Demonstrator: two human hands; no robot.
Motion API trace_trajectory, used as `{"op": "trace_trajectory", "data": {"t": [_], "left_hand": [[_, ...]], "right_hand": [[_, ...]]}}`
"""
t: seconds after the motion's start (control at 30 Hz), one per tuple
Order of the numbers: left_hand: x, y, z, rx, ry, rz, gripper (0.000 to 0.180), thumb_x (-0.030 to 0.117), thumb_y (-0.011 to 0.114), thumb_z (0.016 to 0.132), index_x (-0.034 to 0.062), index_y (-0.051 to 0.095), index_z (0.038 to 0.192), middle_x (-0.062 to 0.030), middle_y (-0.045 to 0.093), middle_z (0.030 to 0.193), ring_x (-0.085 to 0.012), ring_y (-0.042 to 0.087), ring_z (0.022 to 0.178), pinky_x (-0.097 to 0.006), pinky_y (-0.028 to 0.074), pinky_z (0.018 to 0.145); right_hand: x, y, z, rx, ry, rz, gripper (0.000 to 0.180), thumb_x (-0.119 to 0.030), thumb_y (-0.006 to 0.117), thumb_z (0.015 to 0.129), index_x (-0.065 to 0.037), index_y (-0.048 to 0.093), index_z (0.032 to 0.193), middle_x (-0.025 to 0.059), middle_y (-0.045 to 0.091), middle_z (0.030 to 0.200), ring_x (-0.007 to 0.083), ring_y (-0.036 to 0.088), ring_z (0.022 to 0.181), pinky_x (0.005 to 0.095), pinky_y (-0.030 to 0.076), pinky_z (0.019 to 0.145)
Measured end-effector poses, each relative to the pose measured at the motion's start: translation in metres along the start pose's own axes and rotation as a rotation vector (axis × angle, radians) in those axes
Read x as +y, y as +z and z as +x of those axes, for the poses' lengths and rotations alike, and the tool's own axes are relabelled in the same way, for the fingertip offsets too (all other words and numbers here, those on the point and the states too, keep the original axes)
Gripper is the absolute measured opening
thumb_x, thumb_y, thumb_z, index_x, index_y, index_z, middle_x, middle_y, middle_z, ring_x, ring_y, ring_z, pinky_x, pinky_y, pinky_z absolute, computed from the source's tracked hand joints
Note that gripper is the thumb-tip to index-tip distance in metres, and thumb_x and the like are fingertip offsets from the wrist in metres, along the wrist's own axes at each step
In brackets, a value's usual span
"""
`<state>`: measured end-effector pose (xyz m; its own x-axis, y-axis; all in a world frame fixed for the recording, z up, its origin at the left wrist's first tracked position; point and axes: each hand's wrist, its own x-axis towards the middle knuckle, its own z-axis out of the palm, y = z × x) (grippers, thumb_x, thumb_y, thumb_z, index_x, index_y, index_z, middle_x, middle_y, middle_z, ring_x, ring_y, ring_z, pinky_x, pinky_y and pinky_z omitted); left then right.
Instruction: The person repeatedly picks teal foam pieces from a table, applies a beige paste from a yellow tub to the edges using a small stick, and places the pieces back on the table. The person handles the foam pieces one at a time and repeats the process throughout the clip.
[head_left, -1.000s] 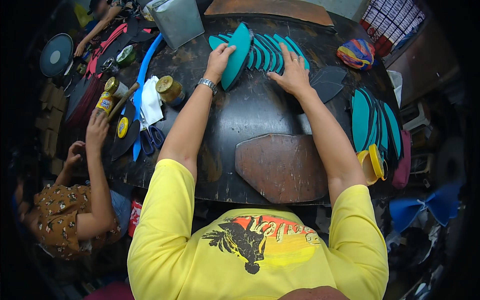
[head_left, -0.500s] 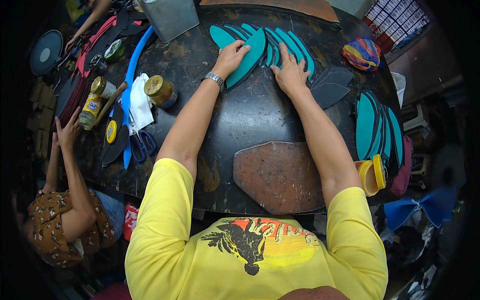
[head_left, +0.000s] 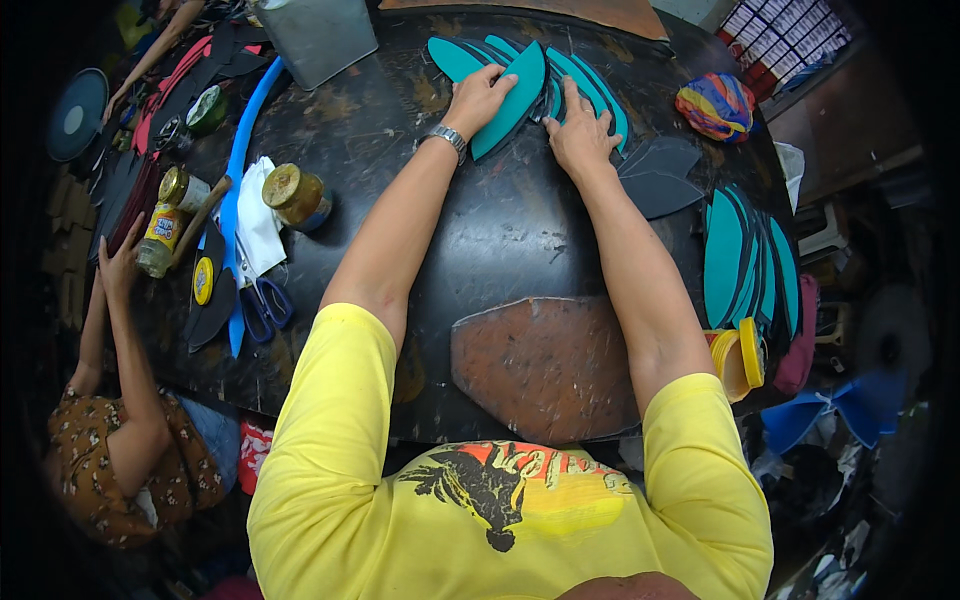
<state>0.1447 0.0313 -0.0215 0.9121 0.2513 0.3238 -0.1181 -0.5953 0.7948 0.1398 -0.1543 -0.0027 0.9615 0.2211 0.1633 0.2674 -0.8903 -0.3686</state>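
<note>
At the far middle of the table, several teal leaf-shaped pieces (head_left: 458, 60) with black undersides lie overlapped in a fan. My left hand (head_left: 478, 103), wearing a metal watch, grips one teal leaf-shaped piece (head_left: 513, 103) that slants across the others. On the fan's right part, my right hand (head_left: 583, 140) rests with its fingers spread, touching the pieces. Its palm hides some of them. Dark grey leaf-shaped pieces (head_left: 660, 178) lie just right of that hand.
Nearer me lies a brown board (head_left: 545, 370). More teal pieces (head_left: 735, 250) and a yellow container (head_left: 738, 362) are at right, below a colourful bundle (head_left: 715, 108). Left are a glass jar (head_left: 296, 198), scissors (head_left: 265, 308), a blue strip (head_left: 236, 190) and another person's hand (head_left: 120, 262).
My left hand and its teal piece have shifted right, closer to my right hand. The fan is bunched tighter, with fewer strips showing between my hands. The whole view has shifted slightly.
</note>
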Motion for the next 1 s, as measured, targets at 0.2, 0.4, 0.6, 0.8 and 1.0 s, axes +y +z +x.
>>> {"op": "trace_trajectory", "data": {"t": [0.2,0.4,0.6,0.8,1.0], "left_hand": [[0.005,0.027,0.026,0.002,0.026,-0.033,0.041,0.038,0.060,0.095,0.0018,0.066,0.113,-0.0102,0.070,0.090,-0.0185,0.063,0.078,-0.033,0.048,0.073],[-0.002,0.048,0.052,0.044,0.057,-0.175,0.043,0.040,0.064,0.093,0.0019,0.067,0.114,-0.0115,0.066,0.103,-0.0205,0.063,0.092,-0.034,0.049,0.081],[-0.011,0.047,0.045,0.140,0.016,-0.323,0.040,0.034,0.065,0.094,-0.0014,0.067,0.113,-0.0099,0.064,0.110,-0.0195,0.062,0.096,-0.032,0.050,0.085],[0.007,0.014,-0.008,0.152,-0.286,-0.911,0.030,0.024,0.062,0.097,-0.0019,0.065,0.111,-0.0084,0.067,0.101,-0.0162,0.064,0.087,-0.031,0.052,0.076],[0.043,-0.012,-0.072,0.001,-0.447,-1.152,0.019,0.019,0.055,0.101,0.0022,0.059,0.109,-0.0059,0.064,0.099,-0.0146,0.063,0.089,-0.029,0.053,0.080]], "right_hand": [[0.015,-0.001,0.027,0.028,0.066,-0.022,0.077,-0.035,0.067,0.091,-0.029,0.024,0.154,0.0127,0.043,0.150,0.0486,0.032,0.139,0.0758,0.024,0.104],[0.026,-0.008,0.054,0.010,0.158,0.013,0.081,-0.033,0.068,0.090,-0.029,0.022,0.156,0.0190,0.037,0.152,0.0473,0.027,0.142,0.0735,0.022,0.107],[0.026,-0.017,0.061,0.050,0.235,0.051,0.084,-0.033,0.072,0.085,-0.020,0.022,0.152,0.0294,0.036,0.148,0.0466,0.036,0.137,0.0719,0.021,0.108],[0.022,-0.020,0.059,0.041,0.127,-0.254,0.085,-0.039,0.072,0.082,-0.020,0.026,0.152,0.0253,0.054,0.135,0.0422,0.045,0.133,0.0702,0.025,0.106],[0.035,-0.017,0.046,0.085,0.012,-0.091,0.082,-0.031,0.068,0.082,-0.018,0.027,0.152,0.0280,0.049,0.138,0.0453,0.047,0.128,0.0574,0.036,0.106]]}}
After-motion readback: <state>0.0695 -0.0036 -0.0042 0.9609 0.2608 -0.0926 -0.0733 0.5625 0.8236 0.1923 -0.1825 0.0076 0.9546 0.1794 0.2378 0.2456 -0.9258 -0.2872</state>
